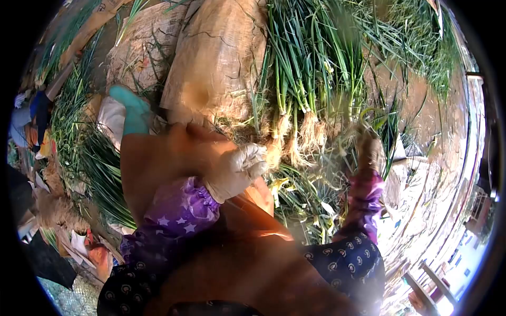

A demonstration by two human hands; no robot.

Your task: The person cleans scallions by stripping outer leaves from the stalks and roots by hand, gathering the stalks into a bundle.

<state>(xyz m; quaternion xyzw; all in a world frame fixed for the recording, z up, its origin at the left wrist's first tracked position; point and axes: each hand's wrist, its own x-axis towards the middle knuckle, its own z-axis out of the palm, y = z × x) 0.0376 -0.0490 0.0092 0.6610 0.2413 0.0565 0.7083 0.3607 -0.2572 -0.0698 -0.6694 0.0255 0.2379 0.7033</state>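
My left hand, in a pale glove with a purple star-patterned sleeve, is curled closed over my orange-brown apron. Nothing sticks out of its fingers, and their inner side is hidden. To the right, my right hand, gloved and blurred, reaches down beside the roots of a bunch of green onions. A yellowish leaf shows at its fingertips; whether the fingers hold it cannot be made out. The green onions lie with their pale, hairy roots toward me.
Loose leaves and trimmings lie below the roots. A large woven sack lies ahead, left of the bunch. More green onions lie at left near a teal boot. Cut greens spread at the upper right.
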